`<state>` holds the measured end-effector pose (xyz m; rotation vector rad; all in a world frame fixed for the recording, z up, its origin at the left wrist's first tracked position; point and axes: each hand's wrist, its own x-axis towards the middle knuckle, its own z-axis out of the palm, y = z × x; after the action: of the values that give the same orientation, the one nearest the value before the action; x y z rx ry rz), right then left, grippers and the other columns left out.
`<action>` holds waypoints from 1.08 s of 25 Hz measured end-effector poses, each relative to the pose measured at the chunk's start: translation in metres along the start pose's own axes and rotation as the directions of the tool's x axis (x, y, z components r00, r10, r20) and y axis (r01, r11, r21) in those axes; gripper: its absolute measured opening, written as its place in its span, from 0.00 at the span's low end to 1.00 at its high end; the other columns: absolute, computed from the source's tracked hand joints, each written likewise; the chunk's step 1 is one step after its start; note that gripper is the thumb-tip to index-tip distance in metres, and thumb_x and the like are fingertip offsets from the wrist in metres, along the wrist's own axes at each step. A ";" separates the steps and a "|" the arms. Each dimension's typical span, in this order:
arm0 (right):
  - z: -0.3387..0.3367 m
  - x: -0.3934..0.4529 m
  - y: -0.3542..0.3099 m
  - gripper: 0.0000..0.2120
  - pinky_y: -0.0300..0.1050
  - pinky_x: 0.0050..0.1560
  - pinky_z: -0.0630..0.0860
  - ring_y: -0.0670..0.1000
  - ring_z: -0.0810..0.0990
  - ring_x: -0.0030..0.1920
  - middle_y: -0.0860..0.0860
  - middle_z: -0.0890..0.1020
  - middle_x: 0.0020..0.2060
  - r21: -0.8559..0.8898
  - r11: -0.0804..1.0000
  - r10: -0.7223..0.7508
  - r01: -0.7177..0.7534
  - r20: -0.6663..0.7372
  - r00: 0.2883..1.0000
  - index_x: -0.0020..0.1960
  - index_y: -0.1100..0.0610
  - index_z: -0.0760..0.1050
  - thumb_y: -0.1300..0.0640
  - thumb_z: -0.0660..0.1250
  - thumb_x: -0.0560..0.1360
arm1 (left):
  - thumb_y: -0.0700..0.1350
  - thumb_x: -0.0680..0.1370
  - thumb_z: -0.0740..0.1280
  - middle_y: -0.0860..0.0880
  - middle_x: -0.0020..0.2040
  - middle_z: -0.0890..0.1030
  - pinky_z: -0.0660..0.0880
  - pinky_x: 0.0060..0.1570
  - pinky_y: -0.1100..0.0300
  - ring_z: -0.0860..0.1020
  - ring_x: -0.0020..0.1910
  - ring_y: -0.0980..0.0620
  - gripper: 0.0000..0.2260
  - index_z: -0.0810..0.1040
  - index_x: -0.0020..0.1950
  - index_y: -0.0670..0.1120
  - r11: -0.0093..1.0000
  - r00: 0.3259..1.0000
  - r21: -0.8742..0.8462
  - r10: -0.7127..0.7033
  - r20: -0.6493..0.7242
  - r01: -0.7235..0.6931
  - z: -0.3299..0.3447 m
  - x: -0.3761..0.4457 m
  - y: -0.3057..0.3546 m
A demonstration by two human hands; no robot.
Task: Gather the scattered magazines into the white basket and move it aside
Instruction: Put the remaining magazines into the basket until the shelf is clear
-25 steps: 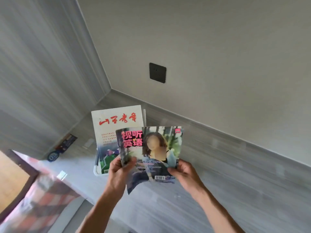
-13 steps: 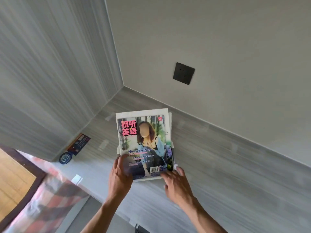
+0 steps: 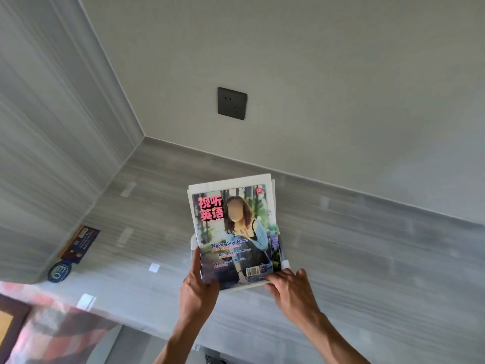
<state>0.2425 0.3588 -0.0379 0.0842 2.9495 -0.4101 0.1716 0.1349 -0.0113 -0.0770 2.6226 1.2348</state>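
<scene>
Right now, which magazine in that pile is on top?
The colourful magazine with pink title characters lies on top, gripped by both hands; the white magazine beneath shows only its plain edges.

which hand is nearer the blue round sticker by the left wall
Left. The left hand grips the lower left corner of the magazine, on the side of the blue round sticker. The right hand is at the lower right corner, farther away.
</scene>
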 end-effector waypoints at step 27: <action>-0.080 -0.065 0.212 0.23 0.42 0.53 0.75 0.45 0.85 0.48 0.48 0.87 0.45 0.932 0.199 0.473 -0.303 0.179 0.863 0.51 0.38 0.77 0.49 0.81 0.59 | 0.45 0.63 0.80 0.42 0.37 0.83 0.79 0.29 0.58 0.79 0.29 0.48 0.25 0.74 0.54 0.41 0.895 0.842 -0.433 0.153 0.517 0.103 0.173 0.003 0.150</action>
<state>0.3106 0.5826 -0.0081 1.0220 2.1245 -2.0509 0.1799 0.3637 -0.0053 0.2031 1.8284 1.5728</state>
